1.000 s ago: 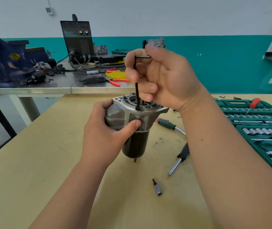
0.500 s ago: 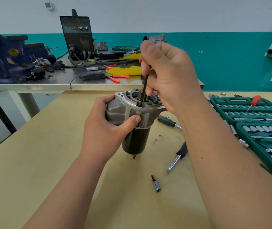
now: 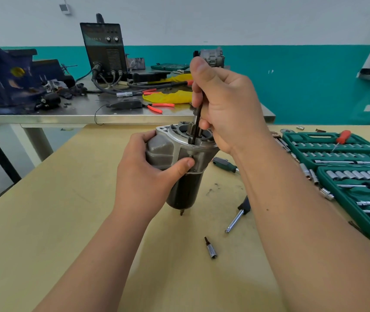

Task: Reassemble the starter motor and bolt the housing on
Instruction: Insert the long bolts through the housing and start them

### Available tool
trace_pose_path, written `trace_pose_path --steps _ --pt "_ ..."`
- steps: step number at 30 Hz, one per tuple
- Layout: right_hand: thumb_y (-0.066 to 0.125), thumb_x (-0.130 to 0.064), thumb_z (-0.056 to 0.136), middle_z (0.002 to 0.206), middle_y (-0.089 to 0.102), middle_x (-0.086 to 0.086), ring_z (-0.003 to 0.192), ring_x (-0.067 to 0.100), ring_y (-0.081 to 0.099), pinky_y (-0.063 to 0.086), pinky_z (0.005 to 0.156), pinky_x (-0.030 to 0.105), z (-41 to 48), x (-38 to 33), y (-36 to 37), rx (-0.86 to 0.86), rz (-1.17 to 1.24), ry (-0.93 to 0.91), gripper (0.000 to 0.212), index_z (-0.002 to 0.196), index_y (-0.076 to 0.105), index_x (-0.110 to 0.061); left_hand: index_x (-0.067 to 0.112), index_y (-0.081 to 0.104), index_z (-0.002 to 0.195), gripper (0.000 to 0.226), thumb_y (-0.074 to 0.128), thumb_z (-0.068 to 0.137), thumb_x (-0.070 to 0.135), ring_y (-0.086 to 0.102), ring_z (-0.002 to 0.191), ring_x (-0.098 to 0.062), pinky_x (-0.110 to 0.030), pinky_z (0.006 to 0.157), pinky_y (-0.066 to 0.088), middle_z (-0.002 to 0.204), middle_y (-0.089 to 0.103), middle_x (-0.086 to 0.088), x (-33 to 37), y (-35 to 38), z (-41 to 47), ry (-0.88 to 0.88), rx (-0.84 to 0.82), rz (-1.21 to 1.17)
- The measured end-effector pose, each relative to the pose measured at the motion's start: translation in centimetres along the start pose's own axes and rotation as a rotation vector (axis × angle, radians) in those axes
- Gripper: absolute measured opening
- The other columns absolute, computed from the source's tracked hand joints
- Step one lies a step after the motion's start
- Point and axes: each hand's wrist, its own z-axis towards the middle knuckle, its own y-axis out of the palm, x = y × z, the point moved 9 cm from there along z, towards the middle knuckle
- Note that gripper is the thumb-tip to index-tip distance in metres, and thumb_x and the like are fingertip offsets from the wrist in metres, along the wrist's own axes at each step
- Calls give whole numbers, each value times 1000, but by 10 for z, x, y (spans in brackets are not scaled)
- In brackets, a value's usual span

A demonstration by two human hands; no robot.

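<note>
The starter motor (image 3: 186, 190) stands upright on the yellow table (image 3: 44, 221), its dark round body below and the grey aluminium housing (image 3: 168, 149) on top. My left hand (image 3: 148, 176) grips the housing from the left, thumb across its front. My right hand (image 3: 224, 109) is above the housing with its fingers curled round a black hex key (image 3: 196, 124). The key's long leg runs straight down into the housing's open top. The key's short leg is hidden inside my fist.
An open green socket set (image 3: 348, 176) lies at the right. A ratchet handle (image 3: 238, 215), a loose bit socket (image 3: 211, 251) and a green-handled driver (image 3: 224, 164) lie near the motor. Behind stands a steel bench (image 3: 89, 115) with a welder (image 3: 105, 50), red pliers and a blue vise.
My right hand has turned on the hex key: its short leg, seen pointing right above my fingers a second ago, is now hidden in my fist. My left hand keeps its grip on the housing.
</note>
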Motion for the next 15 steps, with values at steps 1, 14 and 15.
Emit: trace_pose_path --steps 1,14,15 --pt "58 -39 92 52 54 -7 39 10 40 36 38 24 0 0 -1 19 -6 -7 37 60 60 -20 44 47 106 64 79 53 56 63 80 4 -16 57 50 96 63 20 1 0 -1 1 8 8" --pt "59 -40 92 54 56 -7 40 5 43 38 40 24 -5 3 -10 99 2 23 34 68 62 -16 42 42 108 65 77 55 56 62 91 -2 -12 68 44 104 61 15 4 1 -4 -11 41 74" --pt "59 -41 91 53 56 -8 41 4 45 39 40 23 -5 2 -11 121 -25 12 34 67 63 -17 41 43 110 66 76 55 57 62 92 -3 -13 69 45 105 61 15 5 2 -4 -13 43 76"
